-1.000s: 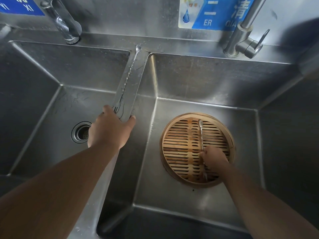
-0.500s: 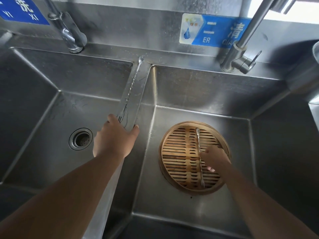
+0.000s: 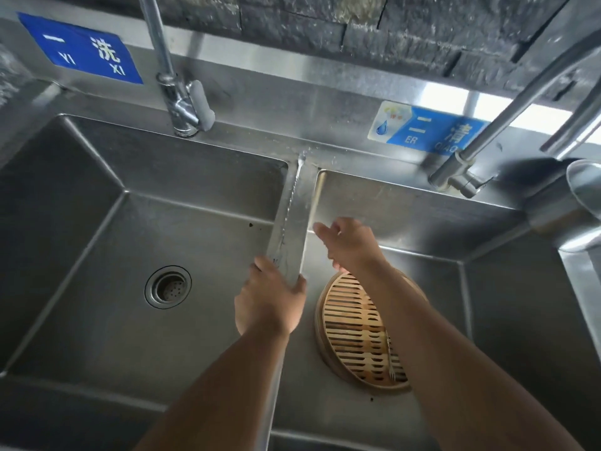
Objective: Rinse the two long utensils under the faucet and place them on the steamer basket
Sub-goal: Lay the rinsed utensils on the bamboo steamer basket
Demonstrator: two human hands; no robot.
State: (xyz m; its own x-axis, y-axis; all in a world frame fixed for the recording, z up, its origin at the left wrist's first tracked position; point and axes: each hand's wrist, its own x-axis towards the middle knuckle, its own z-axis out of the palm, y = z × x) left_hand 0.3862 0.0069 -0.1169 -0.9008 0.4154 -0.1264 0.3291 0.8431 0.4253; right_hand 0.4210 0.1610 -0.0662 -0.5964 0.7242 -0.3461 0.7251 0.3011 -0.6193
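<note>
A long twisted metal utensil lies along the divider between the two sink basins, its spoon end at the back. My left hand rests over the divider at that utensil's fork end, fingers curled on the ridge. The round bamboo steamer basket sits in the right basin. The other long utensil lies on its slats, mostly hidden under my right forearm, only its fork end showing. My right hand hovers empty above the basket's far edge, fingers loosely apart, close to the divider.
The left basin has a round drain. A faucet stands behind the left basin and another faucet behind the right one. A metal pot sits at the right edge. No water runs.
My right hand let go of the utensil on the steamer basket and rose up and left toward the divider. My left hand stays at the divider. The camera tilted upward.
</note>
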